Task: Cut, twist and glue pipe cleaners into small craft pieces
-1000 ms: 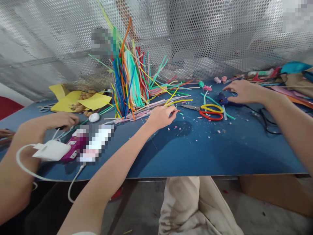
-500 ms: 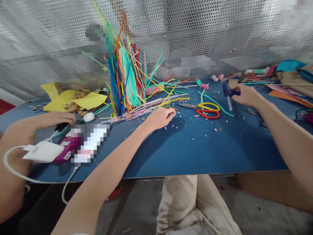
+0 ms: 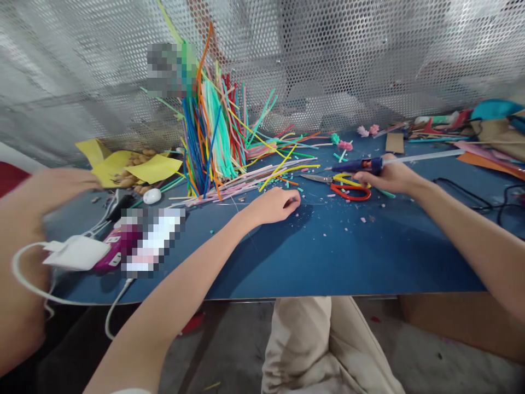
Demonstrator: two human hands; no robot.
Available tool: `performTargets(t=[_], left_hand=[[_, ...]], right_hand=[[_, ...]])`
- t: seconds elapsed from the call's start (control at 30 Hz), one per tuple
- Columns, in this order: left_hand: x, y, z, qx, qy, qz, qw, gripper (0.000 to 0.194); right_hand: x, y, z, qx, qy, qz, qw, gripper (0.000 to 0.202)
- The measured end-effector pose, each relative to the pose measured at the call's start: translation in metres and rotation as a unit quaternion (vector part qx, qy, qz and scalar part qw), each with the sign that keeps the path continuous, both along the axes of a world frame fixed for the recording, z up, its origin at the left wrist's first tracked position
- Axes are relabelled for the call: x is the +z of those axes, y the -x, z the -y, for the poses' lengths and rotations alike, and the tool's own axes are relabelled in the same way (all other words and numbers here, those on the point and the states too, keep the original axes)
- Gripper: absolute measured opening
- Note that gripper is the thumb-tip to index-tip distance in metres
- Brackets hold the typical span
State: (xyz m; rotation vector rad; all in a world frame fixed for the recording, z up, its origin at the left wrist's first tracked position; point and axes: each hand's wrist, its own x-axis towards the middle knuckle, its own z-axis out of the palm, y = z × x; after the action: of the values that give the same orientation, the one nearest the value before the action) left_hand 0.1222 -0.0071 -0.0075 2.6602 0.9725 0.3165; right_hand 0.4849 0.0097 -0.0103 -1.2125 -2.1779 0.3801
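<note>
The right hand [image 3: 389, 174] is wrapped around the glue gun [image 3: 371, 164]. The glue gun is just over the handles of the scissors [image 3: 337, 190], with its tip aimed left. I can't tell if the 2 things touch. A clear glue stick [image 3: 430, 157] pokes out of the back, to the right of the scissors.

The left hand [image 3: 275, 206] is to the left of the scissors, low over the blue counter [image 3: 348, 257]. Its fingers are curled in, and I can't tell if they hold something. Loose fuzzy stems [image 3: 262, 172] lie just behind it, left of the scissors. A big bunch [image 3: 217, 131] of them stands farther left. Pink fluff [image 3: 345, 145] sits behind the scissors. A black cord [image 3: 461, 189] lies to their right. Well to their left are a phone [image 3: 158, 238] and another person's blurry hand [image 3: 68, 183].
</note>
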Motion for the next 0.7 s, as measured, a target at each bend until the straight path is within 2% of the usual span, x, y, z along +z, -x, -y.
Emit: performTargets(t=[0.07, 0.13, 0.2, 0.27, 0.33, 0.53, 0.7], left_hand=[[0.0, 0.0, 0.0, -0.006, 0.009, 0.003, 1.0, 0.018], [0.0, 0.002, -0.002, -0.014, 0.019, 0.005, 1.0, 0.017], [0.0, 0.004, -0.003, -0.024, 0.03, 0.006, 0.999, 0.016], [0.0, 0.006, -0.005, -0.033, 0.043, 0.011, 0.998, 0.016], [-0.001, 0.008, -0.007, -0.037, 0.056, 0.016, 0.998, 0.016], [-0.001, 0.008, -0.008, -0.029, 0.078, 0.018, 0.996, 0.014], [0.0, 0.007, -0.008, -0.03, 0.075, 0.017, 0.997, 0.015]], right_hand=[[-0.001, 0.018, 0.007, 0.07, 0.027, -0.005, 0.997, 0.047], [-0.002, 0.031, 0.014, 0.127, 0.096, -0.037, 0.987, 0.047], [-0.005, 0.039, 0.018, 0.155, 0.166, -0.056, 0.972, 0.046], [-0.009, 0.045, 0.02, 0.16, 0.199, -0.049, 0.966, 0.046], [-0.011, 0.049, 0.02, 0.156, 0.185, -0.028, 0.97, 0.044], [-0.012, 0.058, 0.018, 0.159, 0.069, 0.044, 0.984, 0.047], [-0.015, 0.065, 0.017, 0.145, 0.023, 0.072, 0.987, 0.052]])
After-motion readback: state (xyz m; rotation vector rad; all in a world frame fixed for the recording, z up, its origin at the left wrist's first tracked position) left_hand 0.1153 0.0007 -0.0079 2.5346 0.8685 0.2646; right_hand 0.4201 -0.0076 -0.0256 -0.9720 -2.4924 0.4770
